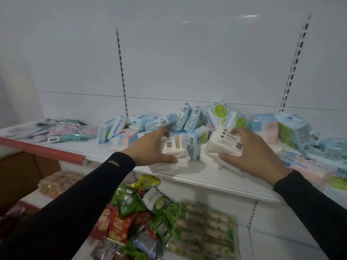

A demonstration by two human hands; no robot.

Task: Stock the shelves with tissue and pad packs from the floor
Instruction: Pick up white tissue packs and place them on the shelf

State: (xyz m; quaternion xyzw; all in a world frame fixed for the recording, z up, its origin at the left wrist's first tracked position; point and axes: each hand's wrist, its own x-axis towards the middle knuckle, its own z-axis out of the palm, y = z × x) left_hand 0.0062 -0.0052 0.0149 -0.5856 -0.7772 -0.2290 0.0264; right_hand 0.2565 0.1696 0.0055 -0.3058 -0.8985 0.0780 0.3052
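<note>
Two white tissue packs lie at the front of the white shelf [216, 182]. My left hand [150, 148] grips the left white pack [175, 151], thumb under its front edge and fingers curled over the top. My right hand [251, 152] grips the right white pack [223, 145] the same way. Behind them stands a loose heap of blue tissue and pad packs [189, 117], some with green round labels [219, 110]. More blue, pink and green packs [293, 132] are piled to the right.
Flat pink and teal packets [71, 131] lie on the shelf's left end, above a red price strip [43, 150]. The lower shelf holds green and red snack bags [150, 212]. A brown cardboard box [22, 173] sits at lower left. Slotted uprights [122, 72] run up the back panel.
</note>
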